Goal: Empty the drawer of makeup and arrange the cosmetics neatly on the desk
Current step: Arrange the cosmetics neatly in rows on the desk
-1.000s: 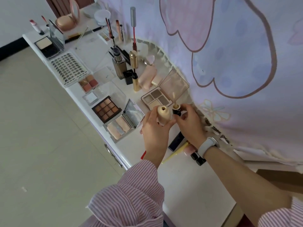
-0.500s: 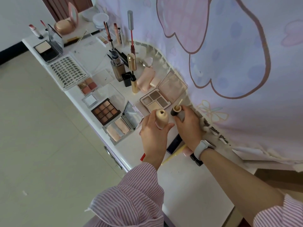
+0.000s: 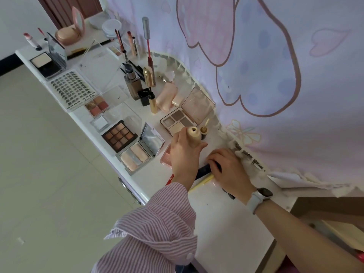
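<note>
Left hand (image 3: 185,154) grips beige bottle (image 3: 194,134); right hand (image 3: 228,168) pinches black tube (image 3: 204,171).

Left hand (image 3: 185,152) curled, gripping, striped sleeve at its wrist; right hand (image 3: 229,168) knuckles-up, fingers bent, wrist banded.
</note>
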Action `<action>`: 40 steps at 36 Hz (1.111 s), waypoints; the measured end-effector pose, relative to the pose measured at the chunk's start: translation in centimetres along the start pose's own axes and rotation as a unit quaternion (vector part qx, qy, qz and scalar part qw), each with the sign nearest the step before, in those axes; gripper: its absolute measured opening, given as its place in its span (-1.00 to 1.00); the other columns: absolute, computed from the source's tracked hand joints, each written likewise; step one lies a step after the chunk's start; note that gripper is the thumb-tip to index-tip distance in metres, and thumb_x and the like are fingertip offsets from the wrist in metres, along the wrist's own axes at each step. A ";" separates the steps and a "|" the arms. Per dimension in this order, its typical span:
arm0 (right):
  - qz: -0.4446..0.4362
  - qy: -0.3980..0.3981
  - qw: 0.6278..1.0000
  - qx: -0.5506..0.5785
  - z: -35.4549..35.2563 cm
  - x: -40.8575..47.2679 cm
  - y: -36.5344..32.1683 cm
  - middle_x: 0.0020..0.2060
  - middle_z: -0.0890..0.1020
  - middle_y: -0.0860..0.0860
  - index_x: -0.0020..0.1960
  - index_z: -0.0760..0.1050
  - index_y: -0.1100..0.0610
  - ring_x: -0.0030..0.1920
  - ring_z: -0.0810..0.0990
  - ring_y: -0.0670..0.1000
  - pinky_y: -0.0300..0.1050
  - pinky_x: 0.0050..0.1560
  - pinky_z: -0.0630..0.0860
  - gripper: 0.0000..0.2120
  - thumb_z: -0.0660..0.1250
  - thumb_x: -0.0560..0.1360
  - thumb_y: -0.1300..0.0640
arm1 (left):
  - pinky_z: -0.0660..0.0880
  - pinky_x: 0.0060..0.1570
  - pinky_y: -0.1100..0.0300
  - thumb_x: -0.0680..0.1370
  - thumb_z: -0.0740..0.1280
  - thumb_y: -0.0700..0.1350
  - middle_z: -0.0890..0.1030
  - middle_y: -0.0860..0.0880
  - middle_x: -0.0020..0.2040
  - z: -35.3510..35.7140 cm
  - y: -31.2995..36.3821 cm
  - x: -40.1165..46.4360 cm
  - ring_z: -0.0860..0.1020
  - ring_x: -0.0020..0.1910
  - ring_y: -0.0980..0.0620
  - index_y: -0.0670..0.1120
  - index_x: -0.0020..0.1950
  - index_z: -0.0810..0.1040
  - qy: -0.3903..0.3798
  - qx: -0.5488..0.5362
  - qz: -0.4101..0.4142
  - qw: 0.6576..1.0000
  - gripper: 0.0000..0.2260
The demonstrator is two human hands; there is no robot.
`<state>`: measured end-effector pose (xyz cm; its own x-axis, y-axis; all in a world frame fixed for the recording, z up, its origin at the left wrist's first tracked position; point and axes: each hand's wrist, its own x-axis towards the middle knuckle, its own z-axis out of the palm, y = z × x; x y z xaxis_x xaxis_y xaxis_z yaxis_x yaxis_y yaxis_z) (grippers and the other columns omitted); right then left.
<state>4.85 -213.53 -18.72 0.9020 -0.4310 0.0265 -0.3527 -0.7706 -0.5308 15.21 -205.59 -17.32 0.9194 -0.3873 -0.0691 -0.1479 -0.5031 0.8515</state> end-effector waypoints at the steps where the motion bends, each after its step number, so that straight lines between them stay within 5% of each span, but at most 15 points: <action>1: -0.005 -0.001 1.000 -0.001 0.0 0.0 0.0 -0.13 0.60 0.06 -0.10 0.60 0.20 -0.09 0.53 0.05 -0.20 -0.06 0.41 -0.76 0.18 0.50 0.15 | 0.44 0.06 0.11 0.32 0.54 -0.08 0.52 -0.07 0.13 0.1 -0.1 0.0 0.49 0.11 -0.05 -0.15 0.22 0.46 0.000 0.008 0.004 1.000 -0.47; 6: -0.002 0.006 1.000 0.004 0.0 -0.3 0.2 -0.13 0.60 0.06 -0.09 0.59 0.21 -0.09 0.52 0.07 -0.13 -0.05 0.46 -0.81 0.21 0.50 0.17 | 0.45 -0.06 0.15 0.35 0.51 0.00 0.51 -0.10 0.15 0.2 -0.2 0.0 0.49 0.10 -0.06 -0.16 0.26 0.42 -0.008 0.070 0.024 0.997 -0.44; 13: -0.003 0.054 0.998 0.012 -0.1 -0.9 0.0 -0.11 0.60 0.09 -0.05 0.58 0.23 -0.08 0.54 0.07 -0.27 0.02 0.38 -0.81 0.21 0.47 0.23 | 0.34 0.17 0.18 0.42 0.44 0.06 0.46 -0.12 0.30 -0.9 -0.2 -1.8 0.39 0.30 -0.07 -0.17 0.42 0.30 -0.006 0.128 0.066 0.990 -0.33; 16: -0.017 0.095 0.995 0.009 -0.2 -1.3 -0.6 -0.12 0.60 0.10 -0.06 0.57 0.25 -0.10 0.55 0.09 -0.24 0.03 0.38 -0.75 0.14 0.48 0.19 | 0.21 0.24 0.24 0.43 0.46 -0.03 0.55 -0.15 0.20 -2.1 -0.1 -3.4 0.46 0.25 -0.10 -0.21 0.35 0.40 0.024 0.133 0.090 0.987 -0.44; 19: -0.050 0.134 0.990 -0.001 0.1 -1.8 -1.8 -0.16 0.61 0.11 -0.10 0.57 0.25 -0.13 0.54 0.06 -0.16 -0.03 0.41 -0.79 0.16 0.47 0.22 | 0.40 0.18 0.09 0.47 0.39 -0.08 0.59 -0.11 0.10 -3.6 -1.1 -5.3 0.50 0.19 -0.10 -0.18 0.23 0.50 0.064 0.106 0.098 0.987 -0.63; 22: -0.106 0.101 0.989 -0.007 1.1 -1.7 -3.4 -0.15 0.61 0.09 -0.10 0.57 0.23 -0.09 0.49 0.03 -0.10 -0.08 0.43 -0.81 0.19 0.46 0.22 | 0.51 0.00 0.07 0.51 0.21 -0.03 0.61 -0.08 0.02 -5.5 -3.1 -6.7 0.56 0.03 -0.04 -0.16 0.14 0.54 0.080 0.094 0.099 0.987 -0.69; 29: -0.133 -0.015 0.985 -0.108 3.8 0.7 -7.4 0.09 0.57 0.10 0.12 0.48 0.18 0.07 0.51 0.16 0.04 -0.04 0.48 -0.68 0.36 0.38 0.14 | 0.51 0.08 -0.03 0.51 0.18 -0.09 0.61 -0.14 0.04 -9.5 -8.4 -8.9 0.56 0.05 -0.13 -0.23 0.13 0.56 0.102 0.106 0.066 0.987 -0.68; 35: -0.078 -0.028 0.982 -0.167 5.4 2.0 -9.2 0.25 0.46 0.24 0.05 0.43 0.24 0.23 0.44 0.26 0.17 0.09 0.44 -0.64 0.41 0.35 0.07 | 0.41 0.19 0.21 0.50 0.21 -0.06 0.60 -0.10 0.13 -10.6 -10.5 -9.2 0.52 0.15 -0.03 -0.19 0.17 0.58 0.055 0.109 0.057 0.991 -0.66; 40: -0.090 -0.020 0.976 -0.197 5.7 2.0 -9.1 0.06 0.56 0.20 0.07 0.44 0.25 0.12 0.50 0.23 0.11 0.03 0.45 -0.63 0.40 0.35 0.08 | 0.44 0.18 0.08 0.51 0.21 -0.05 0.55 -0.12 0.22 -10.5 -11.2 -9.7 0.51 0.22 -0.12 -0.17 0.15 0.60 0.018 0.136 0.058 0.989 -0.68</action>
<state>11.29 -204.67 -18.65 0.9642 -0.2600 0.0515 -0.2496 -0.9562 -0.1530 11.80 -188.07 -20.76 0.9019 -0.4298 0.0435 -0.3417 -0.6481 0.6806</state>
